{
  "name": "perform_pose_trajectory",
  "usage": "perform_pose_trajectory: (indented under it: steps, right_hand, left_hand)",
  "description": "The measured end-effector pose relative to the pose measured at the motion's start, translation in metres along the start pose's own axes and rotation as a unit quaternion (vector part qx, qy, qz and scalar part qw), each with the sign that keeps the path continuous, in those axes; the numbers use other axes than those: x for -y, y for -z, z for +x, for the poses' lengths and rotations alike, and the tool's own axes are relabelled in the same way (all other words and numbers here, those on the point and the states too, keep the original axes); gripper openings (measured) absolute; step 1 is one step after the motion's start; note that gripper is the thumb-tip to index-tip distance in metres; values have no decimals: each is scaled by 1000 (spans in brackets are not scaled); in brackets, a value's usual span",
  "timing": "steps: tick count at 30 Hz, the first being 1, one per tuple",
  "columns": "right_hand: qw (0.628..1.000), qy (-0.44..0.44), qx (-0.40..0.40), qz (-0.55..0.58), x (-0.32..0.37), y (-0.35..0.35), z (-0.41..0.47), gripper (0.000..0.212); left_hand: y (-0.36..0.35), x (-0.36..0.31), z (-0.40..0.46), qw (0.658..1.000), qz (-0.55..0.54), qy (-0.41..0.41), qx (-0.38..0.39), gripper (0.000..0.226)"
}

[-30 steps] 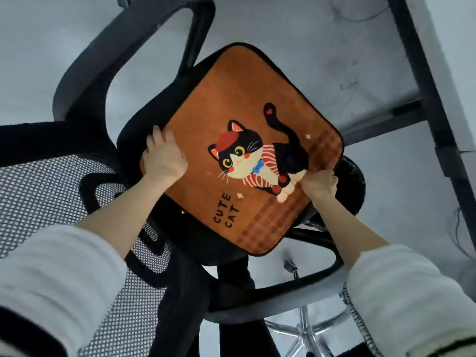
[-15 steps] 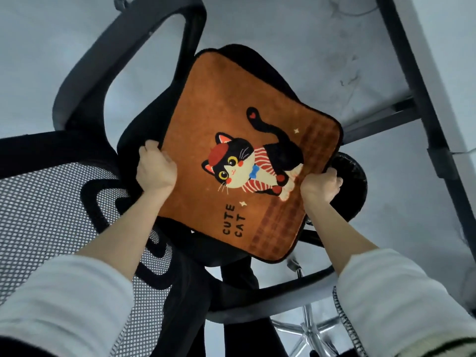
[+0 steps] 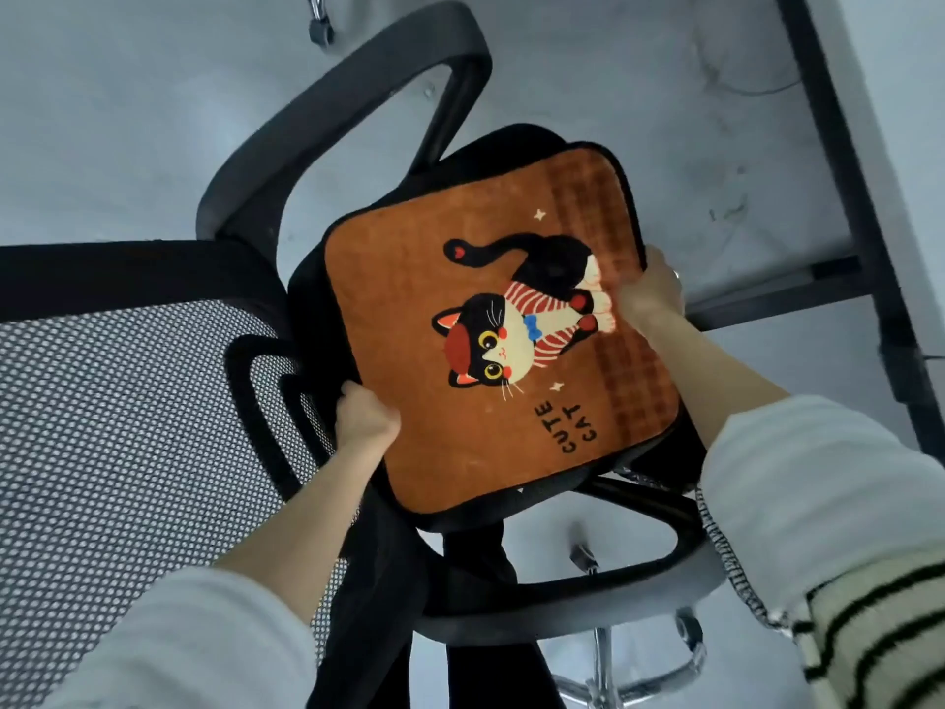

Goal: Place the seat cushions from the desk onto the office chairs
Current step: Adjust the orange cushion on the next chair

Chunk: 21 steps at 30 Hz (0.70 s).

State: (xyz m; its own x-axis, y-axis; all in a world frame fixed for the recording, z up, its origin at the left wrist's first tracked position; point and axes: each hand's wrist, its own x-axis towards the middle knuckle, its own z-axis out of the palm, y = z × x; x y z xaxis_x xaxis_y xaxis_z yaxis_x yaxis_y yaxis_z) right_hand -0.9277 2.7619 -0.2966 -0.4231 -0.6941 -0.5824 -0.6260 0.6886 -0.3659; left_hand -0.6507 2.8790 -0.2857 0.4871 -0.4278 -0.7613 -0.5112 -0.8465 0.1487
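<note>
Cushion (image 3: 491, 319) is being squared on the chair seat (image 3: 307, 299) at frame centre, gripped by left hand (image 3: 364, 418) and right hand (image 3: 649, 294), fingers curled over its edges; release is judged next.

One head-worn camera looks steeply down, close over the office chair (image 3: 317, 278).

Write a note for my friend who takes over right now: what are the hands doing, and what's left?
Left hand grips the near-left edge of the orange cat cushion.
Right hand grips its right edge.
The cushion lies on the black office chair seat, between the armrests.
Done: cushion is on the seat.
Left: square it up, let go. Other cushions and the desk top are out of view.
</note>
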Motion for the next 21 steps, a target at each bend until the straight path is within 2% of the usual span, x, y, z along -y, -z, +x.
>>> perform_pose_trajectory:
  steps: [4,7,11,15,21]
  right_hand:
    - [998,-29,21,-59,-31,-11,13,54]
    - [996,-11,6,-90,-43,-20,14,53]
    - [989,-3,-8,-145,-54,-33,7,63]
    - [979,8,12,-205,-63,-34,4,65]
    - [973,-13,37,-228,-72,-35,-9,65]
  left_hand:
    - [4,-7,28,996,23,-66,-49,62]
    - [-1,-5,43,987,81,-130,-44,72]
    - [-18,-9,45,990,104,-98,-5,71]
    - [-20,-20,50,990,112,-83,0,69]
    - [-7,-25,59,982,145,-117,4,64]
